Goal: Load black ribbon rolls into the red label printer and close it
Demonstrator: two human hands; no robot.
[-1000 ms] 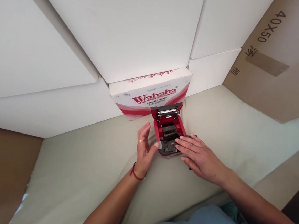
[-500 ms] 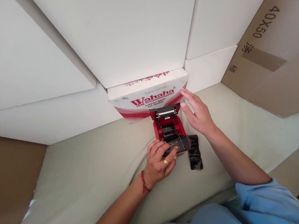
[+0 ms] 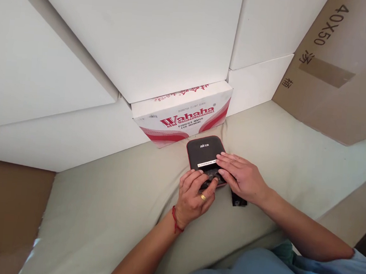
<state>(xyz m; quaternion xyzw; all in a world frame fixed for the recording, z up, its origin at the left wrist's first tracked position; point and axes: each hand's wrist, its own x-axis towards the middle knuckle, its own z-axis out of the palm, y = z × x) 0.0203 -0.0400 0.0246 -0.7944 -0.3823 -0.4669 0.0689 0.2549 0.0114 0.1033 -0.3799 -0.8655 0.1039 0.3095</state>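
Observation:
A small black and red label printer (image 3: pixel 205 151) lies on the pale green cloth with its black lid down. My left hand (image 3: pixel 195 195), wearing a gold ring and a red string bracelet, grips the printer's front edge, fingertips curled over its dark front panel. Flat on the lid's right side rests my right hand (image 3: pixel 241 175), fingers stretched out and nothing held in it. A shiny black plastic strip (image 3: pixel 239 200) shows beside the printer, partly hidden under my right hand.
Behind the printer stands a red and white Wahaha water carton (image 3: pixel 187 120). White boxes (image 3: pixel 178 39) are stacked further back. Brown cardboard boxes flank the cloth (image 3: pixel 110 211), one at the right (image 3: pixel 340 69) and another at the left (image 3: pixel 9 212).
The printer's lid, raised before with the red inside showing, is now down. My right hand has moved from beside the raised lid down onto it. My left hand stays at the front edge.

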